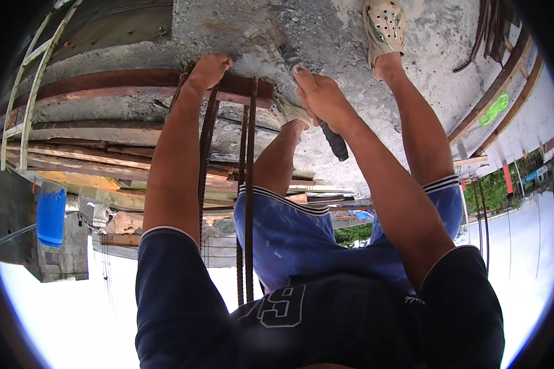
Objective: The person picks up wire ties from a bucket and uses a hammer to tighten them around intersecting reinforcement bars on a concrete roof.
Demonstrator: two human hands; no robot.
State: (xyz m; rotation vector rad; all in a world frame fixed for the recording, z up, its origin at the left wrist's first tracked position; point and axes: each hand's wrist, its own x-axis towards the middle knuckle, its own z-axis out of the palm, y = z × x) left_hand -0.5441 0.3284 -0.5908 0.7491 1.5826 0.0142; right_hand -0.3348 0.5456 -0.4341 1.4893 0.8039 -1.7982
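Observation:
My right hand (327, 101) is wrapped round the dark grip of a hammer (336, 142). The hammer's head end points away from me over the rough concrete and is blurred. My left hand (210, 71) is closed in a fist at the far side of a reddish-brown wooden beam (117, 80), beside the top of a ribbed steel bar (207, 147). Whatever is inside that fist is hidden. Two more rusty bars (249, 184) stand to the right of it, one reaching across the beam near its right end.
My feet, in beige clogs (385, 27), are on rough concrete (326, 37). Timber planks (92, 157) lie at left, near a ladder (34, 67) and a blue container (50, 215). Curved-looking boards (498, 86) and a bright green item (493, 109) are at right.

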